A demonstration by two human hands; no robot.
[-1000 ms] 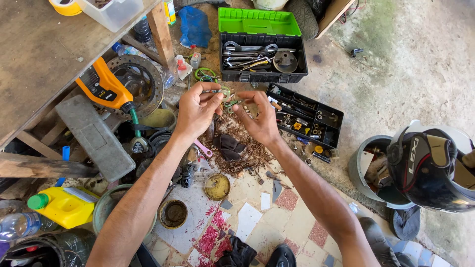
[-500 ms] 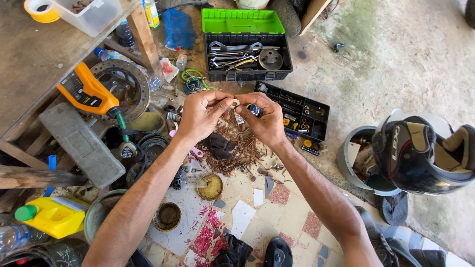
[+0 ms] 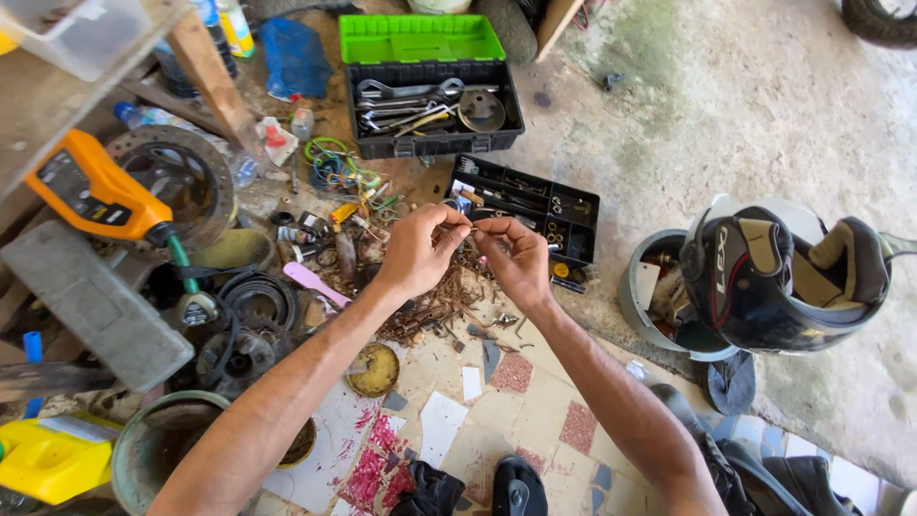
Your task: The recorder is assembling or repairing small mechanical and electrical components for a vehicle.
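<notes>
My left hand (image 3: pixel 417 250) and my right hand (image 3: pixel 516 258) are raised together over a heap of rusty scrap bits (image 3: pixel 435 306) on the floor. Both pinch a thin, small metal piece (image 3: pixel 473 226) between their fingertips; it is too small to tell what it is. Just behind the hands lies an open black parts organiser (image 3: pixel 530 215) with small compartments of screws and bits. Farther back stands an open black toolbox with a green lid (image 3: pixel 430 81) holding spanners and a round metal disc.
An orange tool (image 3: pixel 95 191) lies over a wheel hub (image 3: pixel 186 182) at left, by a grey block (image 3: pixel 91 306). A yellow jug (image 3: pixel 53 459) and a bucket (image 3: pixel 158 444) sit lower left. A black helmet (image 3: pixel 774 277) rests on a tub at right.
The view has shifted, so the hands sit lower and more to the right in the picture. Both hands stay pinched together on the small piece; the fingers have turned slightly.
</notes>
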